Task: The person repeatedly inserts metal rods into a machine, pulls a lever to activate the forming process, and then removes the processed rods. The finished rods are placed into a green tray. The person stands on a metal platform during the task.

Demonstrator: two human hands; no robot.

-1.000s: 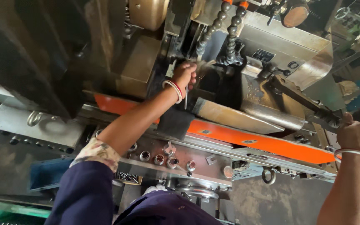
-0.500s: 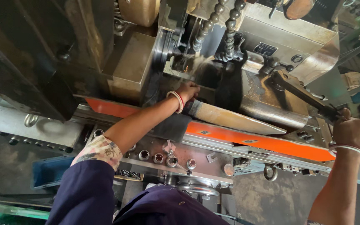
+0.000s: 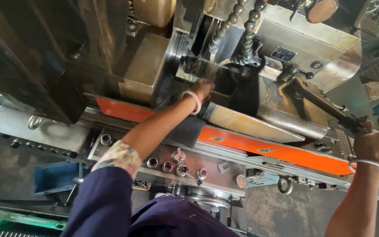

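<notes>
My left hand [image 3: 202, 88], with a white bangle on its wrist, reaches into the dark opening of a big metal machine, just below a round steel spindle [image 3: 181, 52]. Its fingers are tucked out of sight, so whether they hold anything is hidden. My right hand [image 3: 373, 145], also with a white bangle, is closed around the end of a long dark lever [image 3: 325, 107] at the machine's right side. Two segmented coolant hoses [image 3: 242, 26] hang above my left hand.
An orange rail [image 3: 281, 151] runs across the machine's front, over a steel plate with several round knobs [image 3: 167, 166]. A blue tray [image 3: 53, 176] and a green crate [image 3: 5, 221] sit low at the left. A steel eye ring [image 3: 284, 185] hangs under the rail.
My left hand has pushed a little further into the opening below the spindle. My right hand stays on the lever's end. The view has shifted slightly.
</notes>
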